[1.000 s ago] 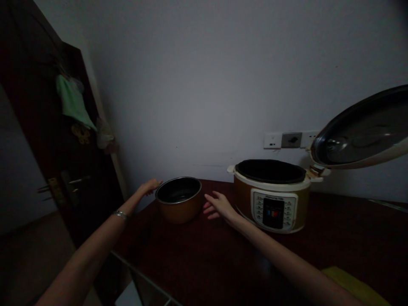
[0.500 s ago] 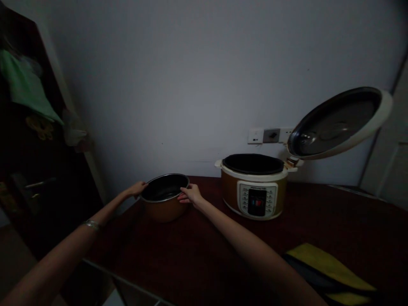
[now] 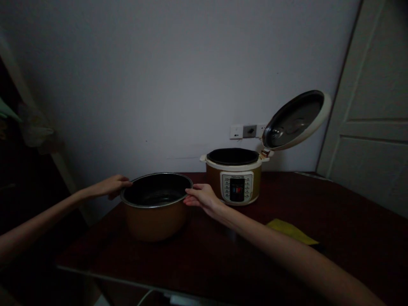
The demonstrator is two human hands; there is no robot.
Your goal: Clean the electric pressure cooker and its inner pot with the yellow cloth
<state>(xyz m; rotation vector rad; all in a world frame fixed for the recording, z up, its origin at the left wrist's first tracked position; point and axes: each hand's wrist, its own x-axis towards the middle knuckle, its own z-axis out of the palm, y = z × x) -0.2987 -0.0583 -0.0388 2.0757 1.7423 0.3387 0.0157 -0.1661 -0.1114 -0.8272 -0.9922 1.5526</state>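
Note:
A round inner pot (image 3: pixel 156 221), dark inside and orange-brown outside with a silver rim, is between my two hands over the left part of the table. My left hand (image 3: pixel 116 185) grips its rim on the left. On the right side, my right hand (image 3: pixel 204 197) pinches the rim between thumb and fingers. The pot's inside looks dark, with a faint shine at the bottom. Right of it stands a gold and white electric cooker (image 3: pixel 234 182) with a button panel in front. Its lid (image 3: pixel 296 121) is tilted up on a hinge at the right.
The dark red table (image 3: pixel 223 259) has its front edge at the bottom. A yellow and dark cloth-like item (image 3: pixel 291 231) lies partly behind my right forearm. Wall sockets (image 3: pixel 249 131) sit behind the cooker. A pale door (image 3: pixel 372 114) stands right; a bag (image 3: pixel 35 127) hangs left.
The pot, held in both hands, looks larger and nearer to me. My view has shifted right, so the cooker appears further left and more of the pale door shows.

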